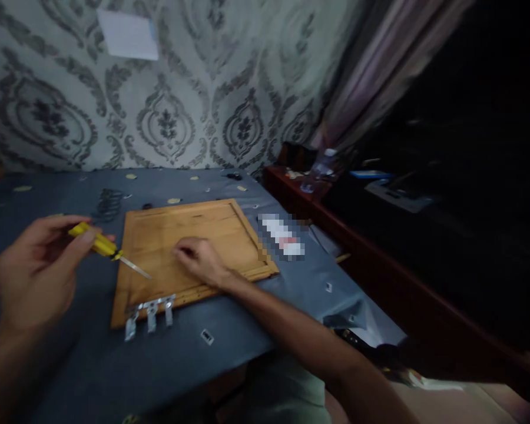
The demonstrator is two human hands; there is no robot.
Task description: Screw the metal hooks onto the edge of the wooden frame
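My left hand (39,271) is closed around a screwdriver with a yellow handle (98,240); its metal shaft points right and down over a wooden panel (159,235). The panel has a raised border and lies flat on the table. Above its middle, my right hand (201,259) has its fingers curled together, and whatever they may hold is hidden. Along the panel's near left edge sit three metal hinge-like fittings (151,315) in a row, their lower ends overhanging the edge.
A blue cloth (265,335) covers the table, which meets a patterned wall. Several dark metal pieces (109,203) lie behind the panel's left side. A blurred-out white item (282,235) lies to its right. Farther right stands dark red furniture (357,247) with a clear bottle (322,168).
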